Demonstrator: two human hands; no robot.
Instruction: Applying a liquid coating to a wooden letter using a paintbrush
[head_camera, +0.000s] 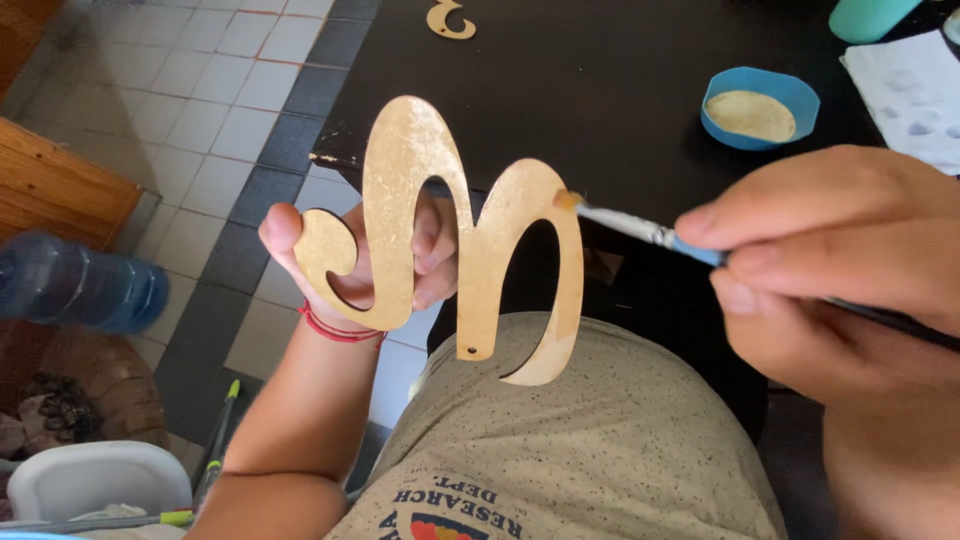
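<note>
My left hand (350, 255) holds up a flat wooden cutout of a curly letter (470, 245), coated in gold paint, with my fingers behind its left loop. My right hand (830, 270) grips a thin paintbrush (650, 232) with a light blue ferrule end. The brush tip touches the upper right edge of the letter, where a patch is still bare wood colour. A red string bracelet (335, 328) sits on my left wrist.
A black table (560, 90) lies ahead with a blue dish of gold paint (758, 108), another small wooden cutout (450, 20), a teal cup (868, 18) and a white paper (910, 90). A blue water bottle (80, 285) lies on the tiled floor at left.
</note>
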